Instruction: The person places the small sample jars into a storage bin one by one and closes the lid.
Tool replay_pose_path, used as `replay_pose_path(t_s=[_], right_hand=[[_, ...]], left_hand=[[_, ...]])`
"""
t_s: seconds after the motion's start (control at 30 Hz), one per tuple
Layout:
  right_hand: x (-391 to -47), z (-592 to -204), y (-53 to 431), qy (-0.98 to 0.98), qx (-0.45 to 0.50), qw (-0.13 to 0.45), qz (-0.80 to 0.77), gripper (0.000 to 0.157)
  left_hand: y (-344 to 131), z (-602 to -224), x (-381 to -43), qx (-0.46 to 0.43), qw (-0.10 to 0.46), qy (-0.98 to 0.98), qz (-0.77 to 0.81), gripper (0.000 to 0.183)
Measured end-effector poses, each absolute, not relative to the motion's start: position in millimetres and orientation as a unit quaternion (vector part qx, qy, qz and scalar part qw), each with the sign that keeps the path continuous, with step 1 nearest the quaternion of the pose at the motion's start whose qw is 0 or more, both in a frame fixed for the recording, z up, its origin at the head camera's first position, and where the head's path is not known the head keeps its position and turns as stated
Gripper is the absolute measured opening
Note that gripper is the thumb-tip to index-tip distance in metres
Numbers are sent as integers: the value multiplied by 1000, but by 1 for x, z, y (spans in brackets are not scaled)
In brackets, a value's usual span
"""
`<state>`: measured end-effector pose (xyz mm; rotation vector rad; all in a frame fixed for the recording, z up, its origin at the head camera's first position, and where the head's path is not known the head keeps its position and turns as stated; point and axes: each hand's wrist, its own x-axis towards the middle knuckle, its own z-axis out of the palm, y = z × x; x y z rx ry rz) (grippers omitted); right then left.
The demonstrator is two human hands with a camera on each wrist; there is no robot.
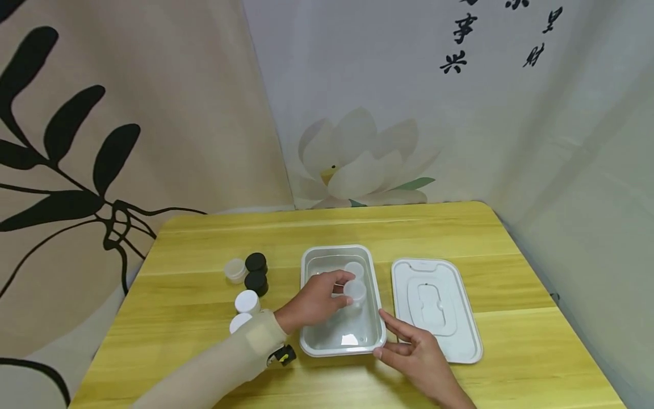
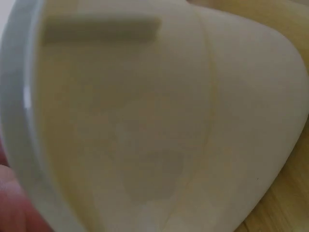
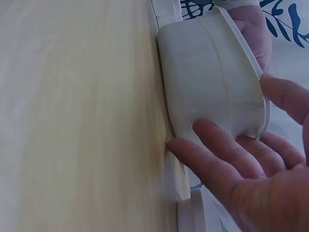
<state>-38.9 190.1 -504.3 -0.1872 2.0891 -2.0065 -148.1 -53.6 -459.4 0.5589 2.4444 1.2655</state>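
Observation:
My left hand [image 1: 318,298] reaches into the white plastic container [image 1: 342,351], pinching a small translucent jar [image 1: 355,291] between thumb and fingers. Right behind it, inside the container, is a second translucent jar [image 1: 354,269]. At the container's lower right corner, my right hand [image 1: 416,351] steadies the rim with its fingers spread. In the right wrist view those fairly straight fingers [image 3: 227,150] lie along the outer wall [image 3: 207,82], and the thumb meets the rim. The left wrist view is filled by the container's wall [image 2: 125,116], which hides the jar.
On the left stand two black-lidded jars [image 1: 256,272], a translucent jar [image 1: 235,270] and two white-lidded jars [image 1: 247,301], one partly covered by the left sleeve [image 1: 219,363]. A white lid [image 1: 434,307] lies flat to the right. Everything rests on a wooden table [image 1: 531,341].

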Motion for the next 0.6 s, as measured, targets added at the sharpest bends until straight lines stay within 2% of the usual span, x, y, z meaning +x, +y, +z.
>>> replay_pose_path(t_s=[0.4,0.6], right_hand=[[-37,-505,190,711,-63,119,-690,72],[-38,-505,190,714,-55,125,-687,73]], left_hand=[[-40,-468,-147,189,172,857,448,43],[-35,-473,-146,176,158,872,428,44]])
